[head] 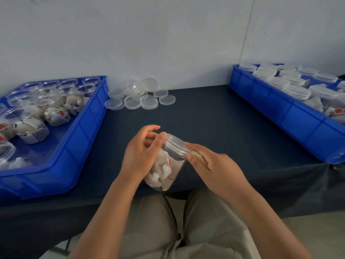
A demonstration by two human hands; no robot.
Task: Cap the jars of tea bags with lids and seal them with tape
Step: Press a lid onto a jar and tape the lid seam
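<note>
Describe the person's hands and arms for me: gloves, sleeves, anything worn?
Left hand and right hand are bare: no gloves, rings or watch visible. Both forearms are uncovered to the frame edge, no sleeves showing. Beige trousers below.

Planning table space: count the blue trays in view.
2. One blue tray at the table's left holds uncapped jars; the other, at the right, holds capped jars. More could lie outside the frame.

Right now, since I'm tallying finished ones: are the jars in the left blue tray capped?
No, the jars in the left blue tray stand open-mouthed, with no lids on them.
</note>
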